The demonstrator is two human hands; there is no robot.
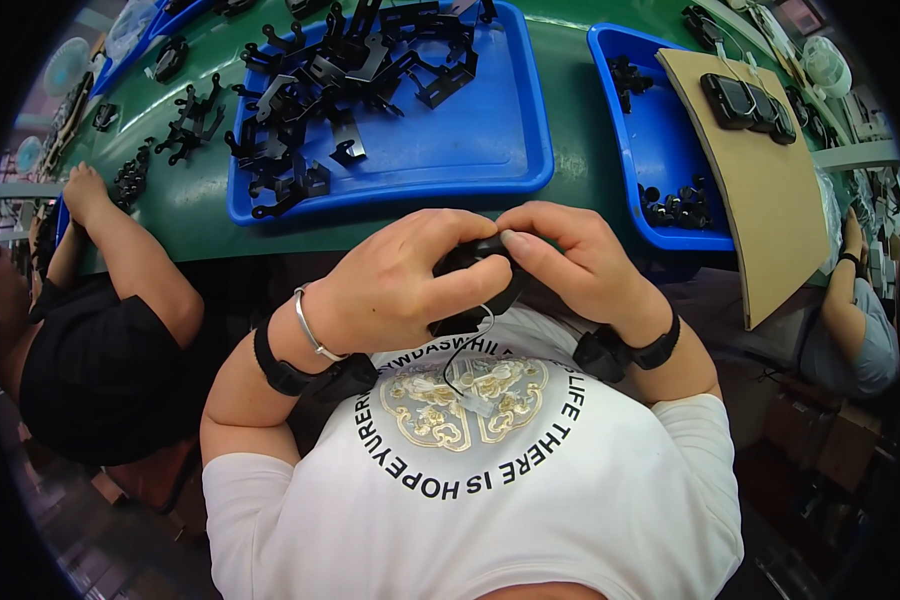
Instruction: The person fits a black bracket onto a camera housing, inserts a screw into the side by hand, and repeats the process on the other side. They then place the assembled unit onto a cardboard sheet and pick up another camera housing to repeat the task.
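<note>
While we face a green table, a black part is held before our white shirt

As our left hand curls its thumb and index finger around the part, our right hand closes in from the other side, thumb tip pressed against it. Both hands hold it just off the table's near edge; how firmly, we cannot tell, and our fingers hide most of its shape. Below it hangs a thin wire, curving down to a pale connector in front of our shirt.

Ahead of us stands a broad blue tray, with black brackets heaped mostly in its left and far portions. To its right, well apart, we see a narrower blue tray with small black pieces in it. A sheet of cardboard lies across its right side, bearing black devices. More brackets lie on the table left of the broad tray, near a co-worker's hand.
</note>
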